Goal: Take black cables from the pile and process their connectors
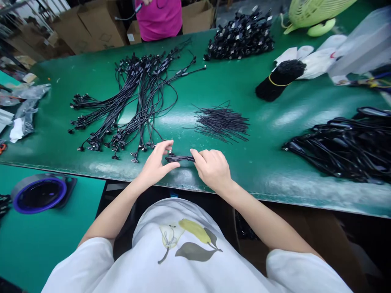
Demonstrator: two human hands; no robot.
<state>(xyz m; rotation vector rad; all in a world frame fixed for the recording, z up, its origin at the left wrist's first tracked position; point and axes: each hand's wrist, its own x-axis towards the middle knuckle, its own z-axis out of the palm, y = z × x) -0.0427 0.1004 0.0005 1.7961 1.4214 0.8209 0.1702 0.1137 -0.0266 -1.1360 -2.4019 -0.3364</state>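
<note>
My left hand [155, 160] and my right hand [212, 169] pinch opposite ends of a short bundle of black cables [180, 158], just above the green mat's front edge. Just left of my left fingertips, the connector ends of a large spread of black cables [137, 101] fan across the green mat [259, 93]. Beyond my right hand lies a loose pile of thin black wires [221, 124]. Farther off are a heap of black connectors [241, 36], a black wire bundle tied with a yellow band [277, 79], and a glossy black cable heap [342, 148].
A person in a magenta top [159, 20] stands across the bench, before cardboard boxes [91, 28]. Plastic bags [27, 110] lie at the left end. A green fan [317, 12] and clear bags [360, 44] sit far right. A tape roll [39, 193] lies on a lower green surface.
</note>
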